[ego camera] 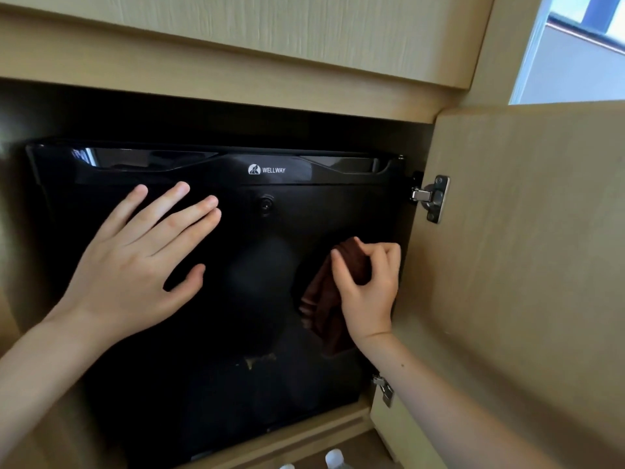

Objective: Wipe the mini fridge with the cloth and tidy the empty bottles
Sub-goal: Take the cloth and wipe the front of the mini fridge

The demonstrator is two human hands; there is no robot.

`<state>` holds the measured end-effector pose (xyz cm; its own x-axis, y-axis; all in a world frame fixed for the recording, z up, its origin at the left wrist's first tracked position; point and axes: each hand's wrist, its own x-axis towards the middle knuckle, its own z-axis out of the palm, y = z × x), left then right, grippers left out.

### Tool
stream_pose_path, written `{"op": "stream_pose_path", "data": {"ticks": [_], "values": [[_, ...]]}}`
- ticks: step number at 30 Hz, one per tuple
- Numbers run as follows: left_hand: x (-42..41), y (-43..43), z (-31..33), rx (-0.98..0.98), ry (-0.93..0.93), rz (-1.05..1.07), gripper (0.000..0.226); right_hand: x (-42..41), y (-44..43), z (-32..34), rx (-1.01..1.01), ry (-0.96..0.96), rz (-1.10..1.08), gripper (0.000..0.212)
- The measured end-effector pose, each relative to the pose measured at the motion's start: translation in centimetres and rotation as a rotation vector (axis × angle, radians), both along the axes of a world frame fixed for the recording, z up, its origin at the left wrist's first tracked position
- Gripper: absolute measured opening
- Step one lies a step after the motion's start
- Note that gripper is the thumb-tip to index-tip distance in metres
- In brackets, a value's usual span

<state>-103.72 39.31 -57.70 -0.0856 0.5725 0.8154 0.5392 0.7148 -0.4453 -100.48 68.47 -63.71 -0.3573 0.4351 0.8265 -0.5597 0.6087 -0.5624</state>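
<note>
A glossy black mini fridge [236, 299] with a WELLWAY logo sits shut inside a wooden cabinet. My left hand [135, 262] lies flat on the upper left of its door, fingers spread. My right hand [368, 286] presses a dark brown cloth [324, 299] against the right side of the door, pinching a fold of it. The door's surface mirrors the cloth and hand. Two white bottle caps [334, 457] peek in at the bottom edge, below the cabinet.
The cabinet door [527, 252] stands open to the right on two metal hinges [434, 198]. A wooden panel [270, 35] overhangs the fridge. A window [581, 49] shows at the top right. The fridge fills most of the cabinet opening.
</note>
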Motion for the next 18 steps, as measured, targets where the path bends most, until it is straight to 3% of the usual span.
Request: {"op": "stream_pose_path", "data": {"ticks": [9,14,18], "values": [[0.3,0.5,0.2,-0.013,-0.016,0.019,0.056,0.5,0.2,0.7,-0.362,-0.077,-0.050,0.015],[-0.1,0.3,-0.1,-0.019,-0.055,0.015,0.057,-0.2,0.0,6.2,-0.350,0.036,0.010,0.013],[-0.4,0.1,-0.2,-0.020,-0.062,0.011,0.057,-0.7,-0.4,5.2,-0.398,0.105,0.032,0.016]]}}
